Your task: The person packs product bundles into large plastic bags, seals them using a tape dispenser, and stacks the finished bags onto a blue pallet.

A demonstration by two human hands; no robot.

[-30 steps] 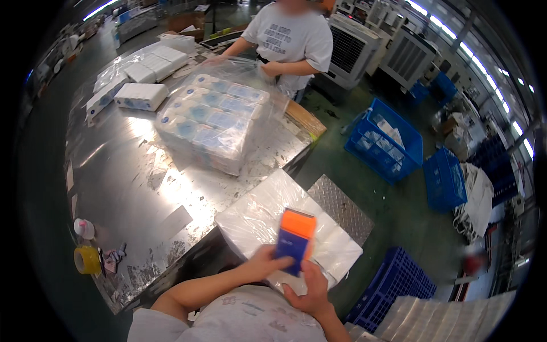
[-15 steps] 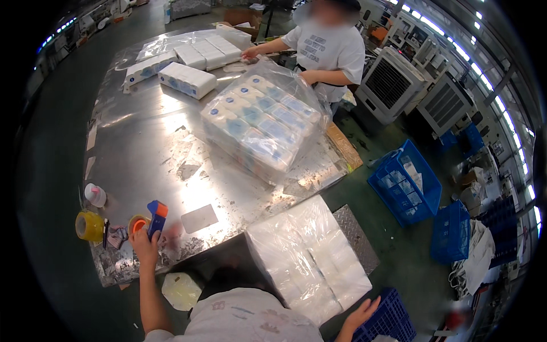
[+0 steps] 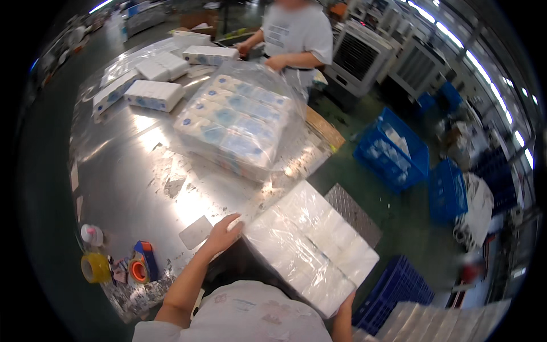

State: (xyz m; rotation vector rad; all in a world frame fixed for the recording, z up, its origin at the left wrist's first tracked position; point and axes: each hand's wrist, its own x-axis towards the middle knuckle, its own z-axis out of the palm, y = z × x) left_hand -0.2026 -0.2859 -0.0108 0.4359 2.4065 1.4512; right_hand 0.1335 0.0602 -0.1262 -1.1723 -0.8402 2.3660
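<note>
- Between the person's two hands sits the wrapped white bale (image 3: 310, 251), a clear-film bundle of white packs lying at the near edge of the steel table (image 3: 131, 171) and overhanging toward the body.
- Left hand (image 3: 223, 233) lies with fingers loosely spread against the bale's near-left corner; right hand (image 3: 346, 302) cups the lower right corner from beneath, only its fingertips showing, so its grip is probably a light hold.
- By the look of it the bale is bagged and being squared up; sealing seems not yet done.
- Beyond the fingertips lies a larger bagged stack of blue-printed packs (image 3: 233, 125), apparently finished.
- Half a second ago the left hand was out at the table's left, holding the orange-and-blue tape dispenser (image 3: 142, 263); now that tool rests there beside the yellow tape roll (image 3: 94, 267), and both hands have come onto the bale.
</note>
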